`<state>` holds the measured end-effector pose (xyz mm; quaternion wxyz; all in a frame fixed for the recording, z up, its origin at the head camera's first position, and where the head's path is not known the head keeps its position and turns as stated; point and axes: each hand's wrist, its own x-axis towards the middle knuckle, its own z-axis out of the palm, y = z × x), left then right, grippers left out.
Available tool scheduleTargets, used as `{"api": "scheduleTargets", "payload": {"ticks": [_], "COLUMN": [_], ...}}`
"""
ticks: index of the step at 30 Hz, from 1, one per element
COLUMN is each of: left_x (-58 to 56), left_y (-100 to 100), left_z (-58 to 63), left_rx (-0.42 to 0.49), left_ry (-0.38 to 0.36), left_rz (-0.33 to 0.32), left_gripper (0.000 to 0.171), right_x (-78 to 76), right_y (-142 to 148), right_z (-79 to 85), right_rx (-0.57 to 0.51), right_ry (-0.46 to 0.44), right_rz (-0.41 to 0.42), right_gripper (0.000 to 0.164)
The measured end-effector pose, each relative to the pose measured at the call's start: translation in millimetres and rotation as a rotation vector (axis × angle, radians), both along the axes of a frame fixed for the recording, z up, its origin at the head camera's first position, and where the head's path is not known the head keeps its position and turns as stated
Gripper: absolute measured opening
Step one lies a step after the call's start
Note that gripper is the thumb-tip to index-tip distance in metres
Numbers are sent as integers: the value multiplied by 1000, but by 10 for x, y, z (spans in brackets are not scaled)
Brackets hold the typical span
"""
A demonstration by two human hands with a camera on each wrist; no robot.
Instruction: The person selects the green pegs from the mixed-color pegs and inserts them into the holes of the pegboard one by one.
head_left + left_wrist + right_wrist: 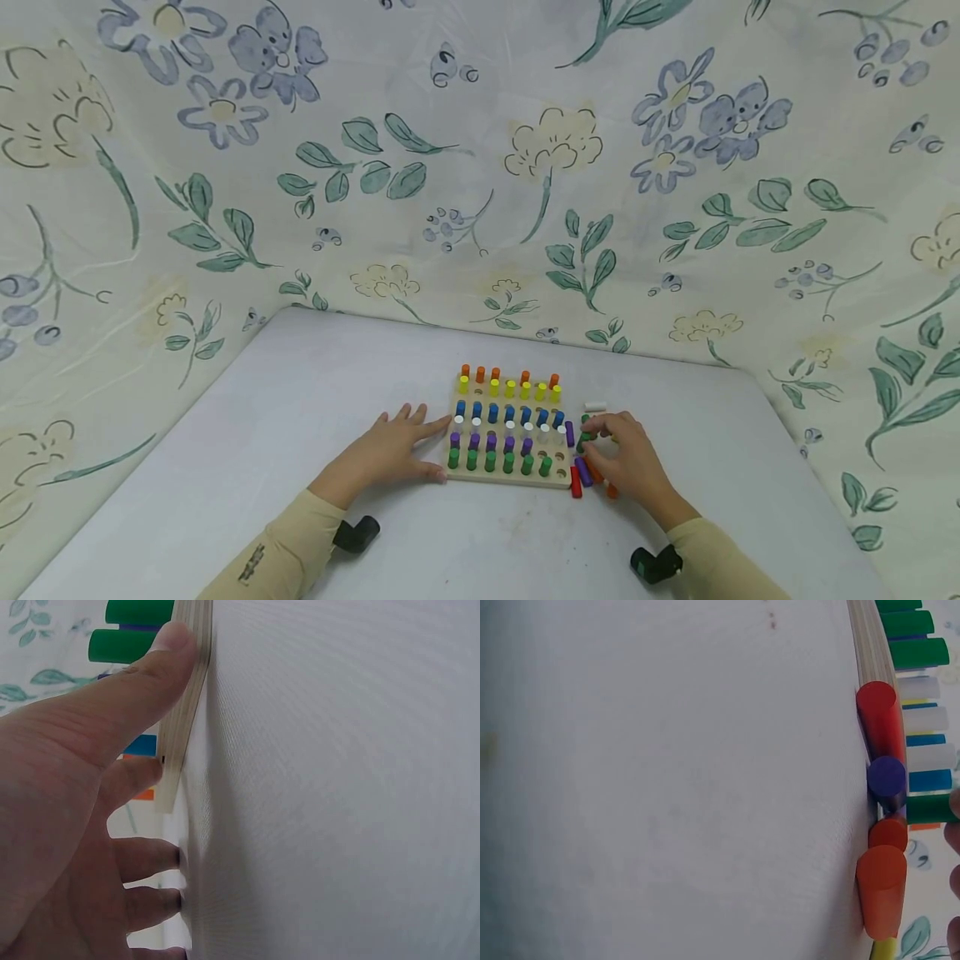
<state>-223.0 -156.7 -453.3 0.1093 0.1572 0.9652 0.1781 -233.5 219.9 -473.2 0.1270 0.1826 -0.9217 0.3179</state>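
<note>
A wooden pegboard [506, 476] lies on the table with rows of orange, yellow, blue, white, purple and green pegs standing in it. My left hand [387, 450] rests at its left side; thumb and index finger touch the board's edge, and the other fingers spread on the table in the left wrist view. Just right of the board, my right hand [628, 458] pinches a green peg [928, 809] between its fingertips, above the loose pegs. Only the tips of the right fingers [955, 836] show in the right wrist view. Some holes at the front right hold no peg.
Beside the board's right edge lie a red peg [576, 482], purple pegs [583, 472], orange pegs [881, 892], and a white peg [595, 407]. A yellow peg [884, 949] is partly hidden. Floral cloth [465, 167] hangs behind the white table [517, 542].
</note>
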Motion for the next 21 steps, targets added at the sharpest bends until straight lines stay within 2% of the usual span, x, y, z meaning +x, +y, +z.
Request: {"api": "scheduleTargets", "payload": {"ticks": [21], "left_x": [-18], "left_y": [-5], "left_z": [-20], "left_rx": [-6], "left_ry": [6], "left_rz": [-9], "left_gripper": [89], "right_x": [59], "right_y": [-33], "right_z": [-8], "right_rx": [-6], "right_ry": [36], "right_rz": [46], "right_gripper": [25]}}
